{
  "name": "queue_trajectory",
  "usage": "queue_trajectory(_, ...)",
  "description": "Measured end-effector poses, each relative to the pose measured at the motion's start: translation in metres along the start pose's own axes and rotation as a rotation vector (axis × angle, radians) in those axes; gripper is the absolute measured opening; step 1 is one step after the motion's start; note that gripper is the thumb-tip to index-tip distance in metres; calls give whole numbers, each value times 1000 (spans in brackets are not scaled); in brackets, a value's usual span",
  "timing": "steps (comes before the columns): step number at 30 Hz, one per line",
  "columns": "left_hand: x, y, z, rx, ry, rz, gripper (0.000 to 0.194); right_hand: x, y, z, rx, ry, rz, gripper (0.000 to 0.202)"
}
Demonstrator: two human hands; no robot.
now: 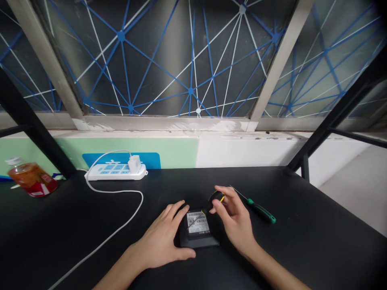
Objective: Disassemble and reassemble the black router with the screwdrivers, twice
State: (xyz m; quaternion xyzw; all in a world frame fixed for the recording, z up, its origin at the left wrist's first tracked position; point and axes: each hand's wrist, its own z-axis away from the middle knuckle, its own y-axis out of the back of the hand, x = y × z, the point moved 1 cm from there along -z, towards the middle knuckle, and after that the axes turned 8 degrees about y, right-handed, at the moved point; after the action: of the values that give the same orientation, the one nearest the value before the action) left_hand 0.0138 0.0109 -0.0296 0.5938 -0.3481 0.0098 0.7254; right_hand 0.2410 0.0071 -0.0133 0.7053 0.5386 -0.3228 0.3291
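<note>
A dark box-shaped device (199, 241) with a white printed label lies on the black table. Along its left side rests my left hand (166, 237), fingers spread, with the thumb at the near edge. My right hand (232, 217) is closed on the black and yellow handle of a screwdriver (217, 196), just beyond the device's right side. The thin shaft slants down and left over the label, its tip near the label's left edge. Whether the tip touches the device I cannot tell.
A green-handled screwdriver (262, 212) lies right of my right hand. Behind are a white power strip (116, 172) and a plug (134, 164) whose white cable (113, 233) runs to the front left. A bottle (33, 178) stands at the far left.
</note>
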Motion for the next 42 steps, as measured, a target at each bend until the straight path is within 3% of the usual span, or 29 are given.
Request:
queue_trajectory(11, -3, -2, 0, 4, -3, -11, 102, 0, -5, 2, -49, -67, -122, 40)
queue_trajectory(17, -3, -2, 0, -1, -11, -3, 102, 3, -5, -5, 75, -108, -167, 45)
queue_trajectory(22, -2, 1, 2, -19, 5, 9, 102, 11, 10, -20, 141, -85, -34, 36)
queue_trajectory(27, -2, 2, 2, -25, 5, 22, 102, 27, 28, -32, -35, -21, 422, 40)
queue_trajectory(34, -2, 2, 3, -10, -2, -10, 101, 46, 32, -29, -291, 5, 748, 31)
queue_trajectory(42, -2, 3, 4, -4, -6, -7, 101, 46, 34, -24, -369, 56, 992, 33)
